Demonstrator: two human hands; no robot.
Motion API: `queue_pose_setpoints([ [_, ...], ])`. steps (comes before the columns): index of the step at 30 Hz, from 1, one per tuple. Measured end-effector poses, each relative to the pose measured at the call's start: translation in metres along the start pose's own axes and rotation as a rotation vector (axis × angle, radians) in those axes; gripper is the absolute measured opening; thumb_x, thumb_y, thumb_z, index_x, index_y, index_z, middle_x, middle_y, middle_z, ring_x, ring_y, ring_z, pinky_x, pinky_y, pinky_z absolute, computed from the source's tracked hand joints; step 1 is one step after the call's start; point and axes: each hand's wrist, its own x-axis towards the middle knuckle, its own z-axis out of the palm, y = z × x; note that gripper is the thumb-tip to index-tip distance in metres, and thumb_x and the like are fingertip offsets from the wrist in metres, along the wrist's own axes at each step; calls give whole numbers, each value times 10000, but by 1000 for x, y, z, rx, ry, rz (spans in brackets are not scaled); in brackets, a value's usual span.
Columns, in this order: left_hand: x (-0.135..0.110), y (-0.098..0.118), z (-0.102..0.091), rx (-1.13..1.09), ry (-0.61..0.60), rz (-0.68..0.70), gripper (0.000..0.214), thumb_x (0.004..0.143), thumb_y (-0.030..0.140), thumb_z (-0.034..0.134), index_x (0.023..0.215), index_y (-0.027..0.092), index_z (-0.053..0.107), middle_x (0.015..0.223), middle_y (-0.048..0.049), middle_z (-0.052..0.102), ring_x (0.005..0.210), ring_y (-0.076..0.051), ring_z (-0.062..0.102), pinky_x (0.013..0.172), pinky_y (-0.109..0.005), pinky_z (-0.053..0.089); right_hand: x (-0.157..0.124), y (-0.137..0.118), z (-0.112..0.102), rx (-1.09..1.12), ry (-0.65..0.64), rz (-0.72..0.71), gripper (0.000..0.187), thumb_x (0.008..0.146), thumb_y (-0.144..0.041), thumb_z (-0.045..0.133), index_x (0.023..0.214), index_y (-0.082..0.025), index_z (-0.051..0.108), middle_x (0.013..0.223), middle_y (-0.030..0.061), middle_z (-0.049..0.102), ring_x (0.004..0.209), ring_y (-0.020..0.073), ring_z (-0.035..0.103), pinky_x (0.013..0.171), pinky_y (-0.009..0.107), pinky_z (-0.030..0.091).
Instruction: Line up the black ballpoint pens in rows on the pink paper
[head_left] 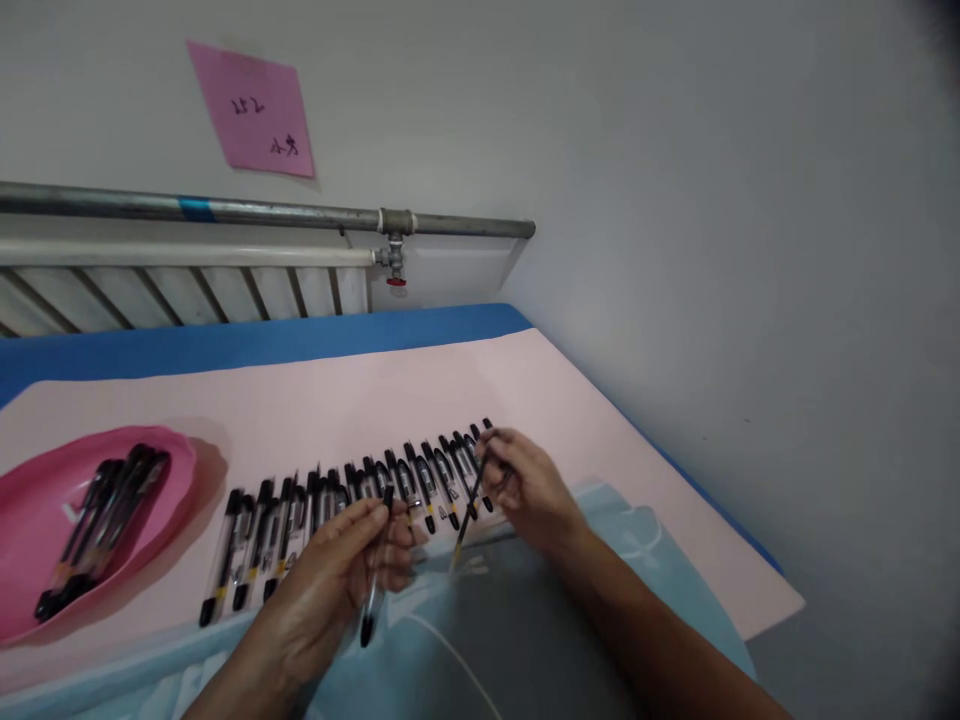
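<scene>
My left hand [334, 560] is closed around a clear pen barrel [371, 605] with black ends, tilted, its upper end beside the thumb. My right hand [536, 495] pinches a thin dark pen refill [471, 500] near its top. The refill slants down to the left, its yellowish lower end apart from the barrel. Beyond both hands lies a row of several black-capped clear pens [425, 485], side by side on the pink table covering [352, 400]. My left hand hides part of this row.
At the left a pink bowl [176, 450] holds several pens [105, 530]. Light-blue material [637, 560] lies along the near edge. A radiator [225, 295], a pipe [300, 212] with a red-handled valve [396, 265] and a pink note [255, 110] are at the back wall. Another wall [750, 300] borders the right.
</scene>
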Motion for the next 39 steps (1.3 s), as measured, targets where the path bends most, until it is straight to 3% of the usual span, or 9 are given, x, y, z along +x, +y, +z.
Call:
queue_pose_setpoints([
  [2,1,-2,2,-4,38,12,181,739,238,631,869,123,579,808,-99,662,697,-167,629,607,-286,503,-11,11,12,-226,-112,101,143,721,-267,581,827,-171,581,558,-38,544,406,49,422,319,132,248],
  [5,0,-6,5,14,29,-8,164,751,238,617,884,150,577,882,-103,673,778,-195,641,666,-330,513,-21,23,25,-490,-208,88,116,749,-231,532,834,-183,593,502,-53,536,449,73,489,419,170,367],
  [13,-3,-13,8,79,-77,-71,167,709,228,656,837,137,599,791,-52,649,654,-138,616,629,-303,504,-21,27,23,-689,-235,-107,105,739,-218,555,833,-195,595,507,-68,517,470,78,503,509,205,412],
  [16,-3,-13,8,82,-59,-42,178,692,216,671,823,135,583,715,-29,634,612,-130,610,616,-292,499,-20,22,23,-663,-186,-83,96,730,-232,565,807,-186,598,491,-65,507,451,75,473,476,200,384],
  [19,-1,-14,6,81,14,44,261,679,205,682,896,145,549,720,-27,643,628,-142,620,629,-300,498,-20,18,24,-560,-157,65,100,719,-249,566,786,-178,587,455,-65,493,412,70,428,414,190,312],
  [24,3,-18,5,141,-4,158,541,672,225,683,1142,152,425,676,-31,652,623,-168,623,609,-308,483,-22,23,24,-426,-315,286,110,675,-253,597,738,-164,583,456,-61,498,412,62,430,423,190,297],
  [28,2,-19,4,208,-61,104,682,666,262,683,1246,130,349,678,-56,662,601,-181,618,570,-308,468,-21,26,19,-429,-402,385,137,678,-285,603,702,-151,590,473,-49,505,424,65,445,413,191,279],
  [33,1,-21,0,259,-111,36,697,645,312,701,1253,160,396,732,-69,676,607,-191,620,569,-315,458,-24,22,20,-464,-509,312,131,708,-258,586,635,-150,578,476,-50,502,434,55,436,438,192,293],
  [39,-3,-15,1,353,-13,134,565,657,414,674,1149,179,528,824,-66,680,743,-201,620,648,-295,462,-5,5,-6,-262,-266,280,217,678,-321,628,649,-172,472,440,-70,448,361,39,341,332,168,155],
])
